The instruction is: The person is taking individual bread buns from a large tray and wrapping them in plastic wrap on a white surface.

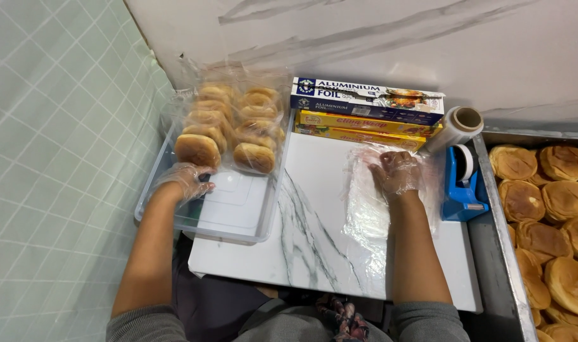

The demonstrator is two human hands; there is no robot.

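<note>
A person looks down at a white marble tabletop (pixel 314 253) with grey veins. Both hands wear thin clear plastic gloves.

The left hand (pixel 186 180) reaches into a clear plastic tub (pixel 238 221) that sits at the tabletop's left edge and overhangs it. The fingers curl toward a round, golden-brown wrapped bun (pixel 197 150); whether the grip has closed on that bun cannot be told. This bun is the nearest of two rows of wrapped buns (pixel 254 130) stacked on edge in the tub's far half. The tub's near half shows bare floor.

The right hand (pixel 396 172) lies palm down, fingers spread and flat, pressing on a sheet of clear cling film (pixel 368 215) laid on the right part of the tabletop. The sheet runs from the far edge toward the near edge and is slightly crinkled.

Along the far edge, against the wall, lie three long boxes stacked: a blue foil box (pixel 365 100) on top of two yellow wrap boxes (pixel 358 126). Just right of them a roll of cling film (pixel 457 126) leans over a blue tape dispenser (pixel 464 183) at the far right corner.

Beyond the right edge, a metal tray (pixel 491 253) holds many unwrapped buns (pixel 548 209), packed close.
</note>
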